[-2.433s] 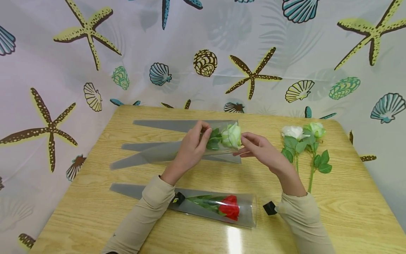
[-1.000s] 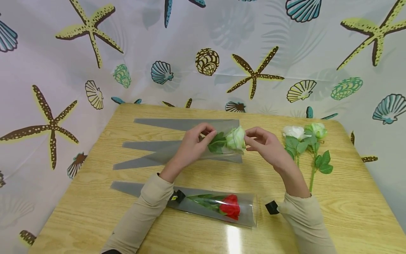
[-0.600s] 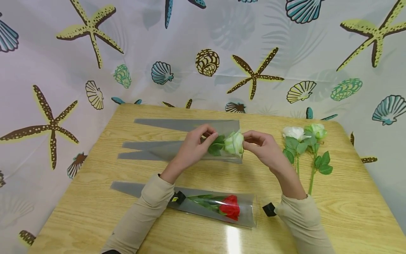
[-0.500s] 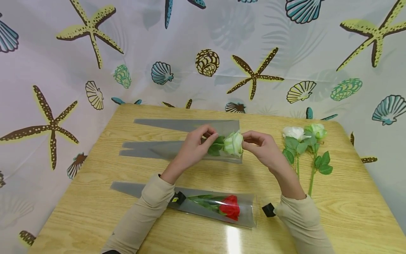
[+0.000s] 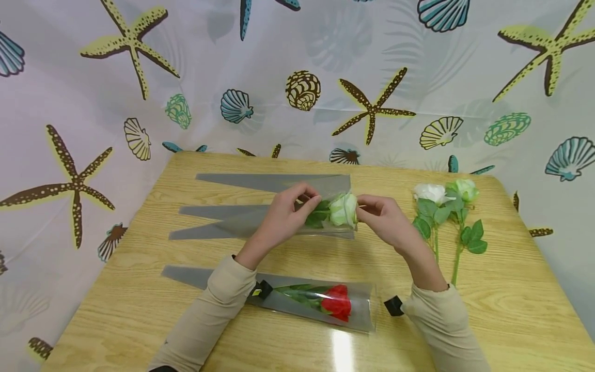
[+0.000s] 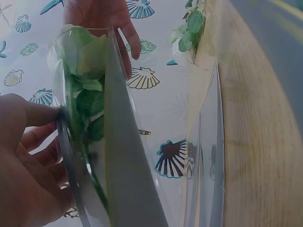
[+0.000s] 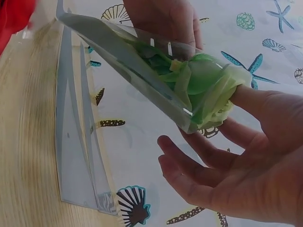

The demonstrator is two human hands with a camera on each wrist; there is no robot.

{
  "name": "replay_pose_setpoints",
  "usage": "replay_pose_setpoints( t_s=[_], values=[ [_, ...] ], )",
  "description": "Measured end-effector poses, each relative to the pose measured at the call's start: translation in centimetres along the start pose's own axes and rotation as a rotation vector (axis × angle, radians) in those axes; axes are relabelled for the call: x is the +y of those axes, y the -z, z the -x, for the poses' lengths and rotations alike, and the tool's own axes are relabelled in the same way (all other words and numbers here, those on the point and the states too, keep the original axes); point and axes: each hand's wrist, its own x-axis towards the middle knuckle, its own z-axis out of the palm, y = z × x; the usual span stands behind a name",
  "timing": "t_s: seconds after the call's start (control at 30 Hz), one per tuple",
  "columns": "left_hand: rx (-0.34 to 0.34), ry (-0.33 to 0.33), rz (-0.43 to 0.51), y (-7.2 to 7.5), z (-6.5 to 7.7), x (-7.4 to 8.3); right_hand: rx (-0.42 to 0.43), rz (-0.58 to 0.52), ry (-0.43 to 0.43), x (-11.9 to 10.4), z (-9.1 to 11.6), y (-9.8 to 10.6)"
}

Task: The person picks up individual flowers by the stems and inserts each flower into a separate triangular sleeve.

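In the head view, a pale green-white rose [image 5: 343, 210] lies inside a clear and grey flower sleeve [image 5: 223, 227], its bloom at the wide mouth. My left hand [image 5: 283, 212] grips the sleeve around the leaves, thumb in front and fingers behind. The left wrist view shows the stem [image 6: 97, 182] running down inside the film. At the mouth, my right hand [image 5: 383, 217] pinches the bloom's edge. Its thumb presses the petals in the right wrist view, while the other fingers spread beneath the sleeve's rim.
Two flat sleeves [image 5: 232, 180] [image 5: 200, 211] lie behind the held one on the wooden table [image 5: 511, 310]. Nearer me is a sleeved red rose [image 5: 337, 303]. A white rose [image 5: 431, 194] and another pale green rose [image 5: 465, 191] lie unwrapped at the right. A shell-patterned cloth [image 5: 269, 67] hangs behind.
The sleeve's narrow tail has swung up and then partly back down. The bloom has shifted slightly toward me. My right fingers have gone from the sleeve's mouth to the petals.
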Motion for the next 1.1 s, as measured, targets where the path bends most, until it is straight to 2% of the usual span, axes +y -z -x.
replay_pose_setpoints(
  t_s=[0.17, 0.73, 1.1],
  values=[
    [0.003, 0.014, 0.003, 0.0, 0.0, 0.0, -0.019, 0.037, 0.0, 0.2, -0.1, -0.3],
    [-0.019, 0.006, 0.066, -0.3, 0.0, 0.6, 0.019, -0.003, 0.013, 0.9, -1.0, -2.3],
    [-0.049, -0.043, 0.08, -0.9, 0.4, 0.6, -0.069, -0.008, -0.035, 0.9, -1.1, -2.0]
  ],
)
